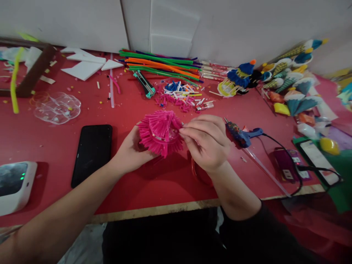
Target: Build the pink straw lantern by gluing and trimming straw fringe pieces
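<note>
A round pink craft piece (161, 132), covered in short pink straw bits, sits above the red table (170, 176) in front of me. My left hand (131, 149) cups it from below and behind, fingers wrapped round its underside. My right hand (206, 142) is closed in a pinch against the piece's right edge; what the fingertips hold is too small to make out. A blue glue gun (242, 135) lies just right of my right hand, its cable running off to the right.
A black phone (92, 153) lies left of my left arm. Cut straw bits (183, 96), long coloured straws (162, 66), a cutter (145, 84), white foam pieces (84, 66) and clear plastic domes (57, 107) fill the back. Finished craft birds (291, 82) crowd the right. A white device (15, 185) sits front left.
</note>
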`<state>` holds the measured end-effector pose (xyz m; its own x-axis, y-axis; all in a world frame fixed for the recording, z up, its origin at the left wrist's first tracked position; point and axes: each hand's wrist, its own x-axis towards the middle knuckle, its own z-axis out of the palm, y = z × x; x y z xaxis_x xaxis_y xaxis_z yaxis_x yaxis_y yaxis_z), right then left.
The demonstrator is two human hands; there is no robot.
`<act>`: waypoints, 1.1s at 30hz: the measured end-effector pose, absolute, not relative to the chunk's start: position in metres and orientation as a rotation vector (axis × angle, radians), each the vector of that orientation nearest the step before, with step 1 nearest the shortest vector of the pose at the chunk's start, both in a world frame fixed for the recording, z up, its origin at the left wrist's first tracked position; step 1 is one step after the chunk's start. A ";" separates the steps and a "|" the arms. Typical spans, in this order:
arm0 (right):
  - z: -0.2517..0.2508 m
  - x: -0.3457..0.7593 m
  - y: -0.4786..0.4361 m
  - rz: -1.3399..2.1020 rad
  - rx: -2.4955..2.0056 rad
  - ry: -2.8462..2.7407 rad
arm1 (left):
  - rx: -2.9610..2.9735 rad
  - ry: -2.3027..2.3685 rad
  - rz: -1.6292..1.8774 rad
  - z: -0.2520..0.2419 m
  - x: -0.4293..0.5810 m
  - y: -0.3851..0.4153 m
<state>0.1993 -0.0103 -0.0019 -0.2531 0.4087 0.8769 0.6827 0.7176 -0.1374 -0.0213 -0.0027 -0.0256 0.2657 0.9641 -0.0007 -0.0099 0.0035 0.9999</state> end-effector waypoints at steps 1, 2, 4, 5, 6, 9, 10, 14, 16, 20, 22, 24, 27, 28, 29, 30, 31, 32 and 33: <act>-0.002 0.200 -0.010 -0.308 -0.838 -1.879 | 1.322 1.007 1.007 -0.026 -0.021 -0.003; -0.003 0.200 -0.009 -0.291 -0.830 -1.875 | 1.329 1.012 1.003 -0.025 -0.021 -0.003; -0.003 0.201 -0.009 -0.275 -0.832 -1.875 | 1.339 1.026 0.999 -0.025 -0.021 -0.003; -0.003 0.202 -0.008 -0.274 -0.840 -1.879 | 1.339 1.032 1.002 -0.025 -0.021 -0.003; -0.003 0.202 -0.008 -0.273 -0.851 -1.885 | 1.334 1.034 1.005 -0.025 -0.021 -0.004; -0.003 0.204 -0.007 -0.273 -0.858 -1.894 | 1.316 1.027 1.007 -0.025 -0.022 -0.004; -0.003 0.205 -0.007 -0.272 -0.854 -1.895 | 1.315 1.025 1.006 -0.025 -0.022 -0.004; -0.003 0.205 -0.007 -0.250 -0.834 -1.906 | 1.330 1.023 0.995 -0.026 -0.022 -0.004; -0.004 0.206 -0.007 -0.230 -0.820 -1.905 | 1.322 1.018 1.007 -0.026 -0.022 -0.004; -0.005 0.205 -0.007 -0.228 -0.807 -1.901 | 1.320 1.014 1.007 -0.025 -0.021 -0.004; -0.005 0.205 -0.007 -0.245 -0.808 -1.898 | 1.323 1.013 0.990 -0.024 -0.021 -0.004; -0.005 0.205 -0.007 -0.255 -0.789 -1.889 | 1.326 1.017 0.979 -0.023 -0.021 -0.004; -0.005 0.206 -0.007 -0.253 -0.748 -1.887 | 1.324 1.016 0.989 -0.024 -0.020 -0.005; -0.005 0.206 -0.007 -0.252 -0.744 -1.892 | 1.324 1.011 0.993 -0.024 -0.020 -0.005; -0.005 0.206 -0.007 -0.254 -0.744 -1.898 | 1.326 1.005 0.998 -0.025 -0.021 -0.005; -0.006 0.206 -0.007 -0.261 -0.745 -1.902 | 1.330 1.000 0.999 -0.026 -0.021 -0.005; -0.006 0.206 -0.007 -0.269 -0.750 -1.903 | 1.336 0.999 0.999 -0.027 -0.021 -0.005; -0.006 0.206 -0.007 -0.280 -0.760 -1.901 | 1.343 0.999 1.000 -0.027 -0.021 -0.005; -0.006 0.205 -0.007 -0.293 -0.774 -1.898 | 1.348 1.002 1.001 -0.027 -0.021 -0.004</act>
